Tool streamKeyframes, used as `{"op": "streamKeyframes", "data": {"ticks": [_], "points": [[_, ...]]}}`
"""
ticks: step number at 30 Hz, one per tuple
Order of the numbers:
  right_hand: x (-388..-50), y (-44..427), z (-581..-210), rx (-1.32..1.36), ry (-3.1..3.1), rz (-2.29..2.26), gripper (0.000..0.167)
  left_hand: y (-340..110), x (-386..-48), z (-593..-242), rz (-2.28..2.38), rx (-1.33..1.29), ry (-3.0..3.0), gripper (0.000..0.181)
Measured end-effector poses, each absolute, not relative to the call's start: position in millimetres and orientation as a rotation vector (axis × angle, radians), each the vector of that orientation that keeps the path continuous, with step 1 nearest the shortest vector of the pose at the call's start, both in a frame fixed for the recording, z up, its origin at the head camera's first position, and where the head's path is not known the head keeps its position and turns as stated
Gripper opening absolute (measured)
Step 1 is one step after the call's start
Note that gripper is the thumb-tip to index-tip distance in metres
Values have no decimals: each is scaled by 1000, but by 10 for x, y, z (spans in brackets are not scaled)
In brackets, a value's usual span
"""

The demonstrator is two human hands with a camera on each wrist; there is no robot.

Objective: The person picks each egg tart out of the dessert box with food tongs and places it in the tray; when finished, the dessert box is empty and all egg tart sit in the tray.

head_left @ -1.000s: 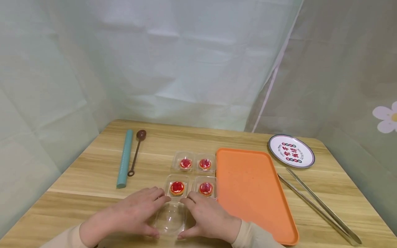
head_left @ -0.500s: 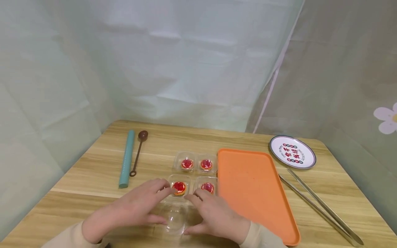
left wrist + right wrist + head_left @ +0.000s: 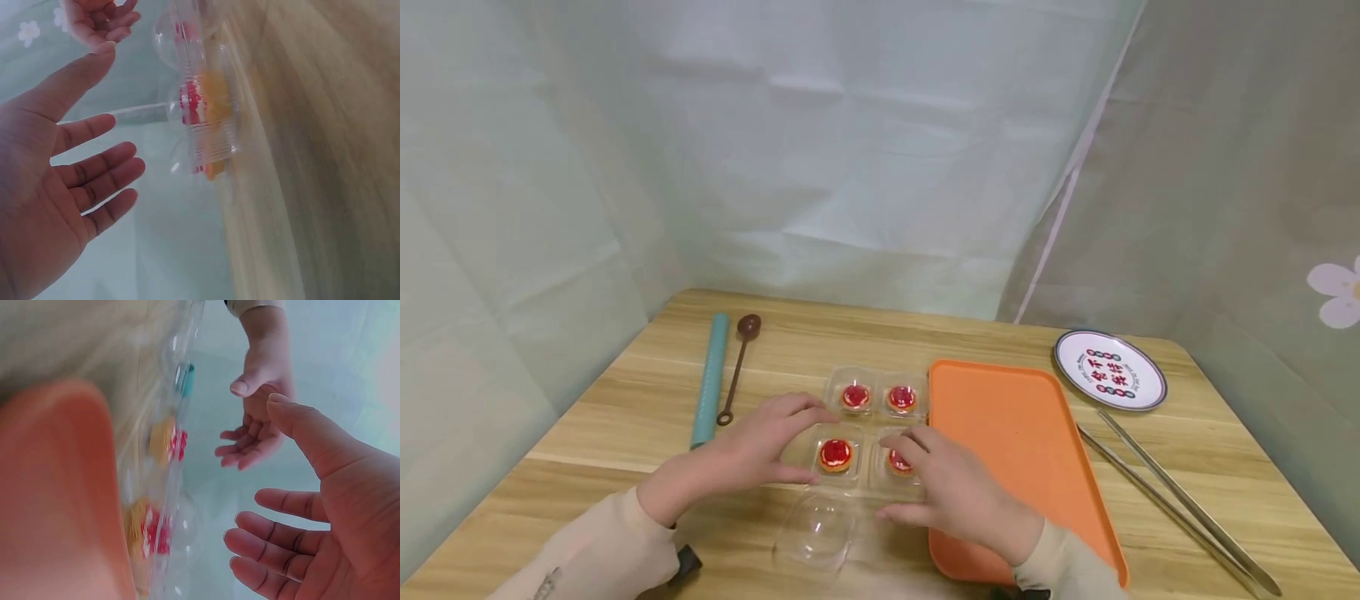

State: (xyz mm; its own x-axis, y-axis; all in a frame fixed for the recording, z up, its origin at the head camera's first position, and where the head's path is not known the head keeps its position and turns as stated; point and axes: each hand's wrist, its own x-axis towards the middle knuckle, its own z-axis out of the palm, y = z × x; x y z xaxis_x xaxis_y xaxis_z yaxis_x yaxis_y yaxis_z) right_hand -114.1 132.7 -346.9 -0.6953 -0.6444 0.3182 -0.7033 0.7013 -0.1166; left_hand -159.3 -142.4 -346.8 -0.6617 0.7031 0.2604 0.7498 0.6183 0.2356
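Note:
My left hand hovers at the left of several clear plastic boxes, fingers spread and holding nothing. On the other side my right hand hangs over the near right box, its fingers partly hiding a red-topped tart. Between the hands a similar tart sits in its own box. Nearest me lies a clear box with no tart visible in it. The left wrist view shows a gap between the left palm and the domed boxes. In the right wrist view the right fingers are also apart from them.
Behind are two more boxed tarts. An orange tray adjoins the boxes on the right. Beyond it are a plate and long metal tongs. At the left lie a teal rod and a brown spoon.
Both hands have moved forward and apart, away from the nearest clear box, which stays on the table. They are now beside and over the near pair of boxed tarts.

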Motion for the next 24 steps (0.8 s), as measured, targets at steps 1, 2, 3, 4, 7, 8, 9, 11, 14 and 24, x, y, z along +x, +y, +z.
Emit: {"op": "streamKeyframes", "data": {"ticks": [1, 2, 3, 4, 7, 8, 9, 11, 14, 24], "points": [[-1156, 1341, -3463, 1064, -2657, 336, 66, -1414, -1618, -3475, -508, -1224, -2696, 65], [-1173, 1353, -3457, 1057, -2657, 343, 66, -1402, -1639, -3480, -523, -1224, -2705, 66], [-1191, 1364, -3454, 1048, -2660, 347, 66, -1388, -1659, -3483, -543, -1226, -2716, 66], [-1209, 1374, -3452, 1039, -2667, 346, 66, -1371, -1677, -3486, -570, -1226, -2735, 66], [-1259, 1399, -3444, 1011, -2701, 344, 67, -1307, -1725, -3499, -628, -1220, -2785, 67], [-1277, 1407, -3444, 1003, -2710, 345, 67, -1282, -1737, -3503, -632, -1214, -2801, 68], [-1296, 1414, -3447, 996, -2716, 340, 67, -1257, -1747, -3506, -633, -1210, -2812, 69], [-1338, 1427, -3453, 987, -2721, 332, 66, -1201, -1763, -3510, -613, -1202, -2828, 71], [-1402, 1446, -3470, 976, -2727, 327, 66, -1114, -1781, -3512, -588, -1189, -2849, 72], [-1549, 1457, -3502, 1031, -2789, 264, 66, -929, -1827, -3605, -594, -1170, -2961, 78]]}}
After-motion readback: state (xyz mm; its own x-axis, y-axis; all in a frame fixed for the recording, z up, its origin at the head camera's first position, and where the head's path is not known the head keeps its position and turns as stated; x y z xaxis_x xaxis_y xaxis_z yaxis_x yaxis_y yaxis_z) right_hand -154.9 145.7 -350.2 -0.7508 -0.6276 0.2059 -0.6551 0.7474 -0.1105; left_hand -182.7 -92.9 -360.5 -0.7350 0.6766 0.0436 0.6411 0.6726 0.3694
